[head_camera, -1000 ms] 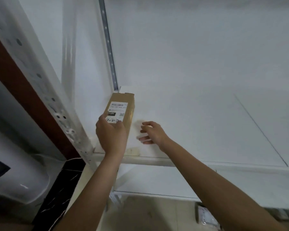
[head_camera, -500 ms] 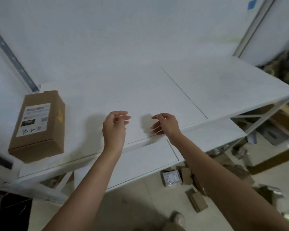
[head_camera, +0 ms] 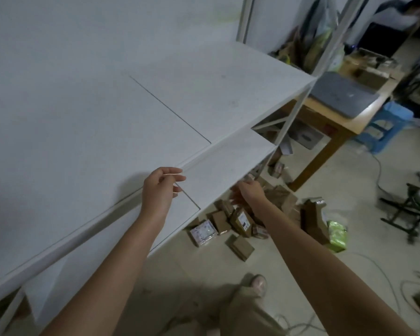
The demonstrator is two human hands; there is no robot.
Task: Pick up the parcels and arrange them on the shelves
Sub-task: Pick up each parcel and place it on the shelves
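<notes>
The white shelves (head_camera: pixel 102 122) fill the left and centre. The upper board has one dark seam across it, and the left end is cut off by the frame. A lower board (head_camera: pixel 228 163) juts out beneath it, and what lies under that is mostly hidden. The pale floor (head_camera: pixel 325 275) spreads to the right, crossed by loose cables. Beyond the shelf's end stands a wooden worktop (head_camera: pixel 349 128) carrying a flat grey slab (head_camera: pixel 342 93) that is too blurred to name. A blue stool (head_camera: pixel 388 122) stands just beside the worktop. The clutter behind the uprights is dim and hard to make out.

The parcels (head_camera: pixel 238 223) lie in a heap on the floor near the lower board's front edge. They are brown cartons, one with a white label, and the back of the heap is hidden by the right forearm and the board. A green packet (head_camera: pixel 337 235) lies at the heap's right side.

Both bare arms reach forward. The left grip (head_camera: pixel 159 190) hovers over the front edge of the upper board with its fingers loosely apart and nothing in them. The right grip (head_camera: pixel 249 191) hangs off the lower board's edge, above the heap. Its fingers are smeared by blur but look slack and empty. One shoe (head_camera: pixel 258 283) shows at the bottom.
</notes>
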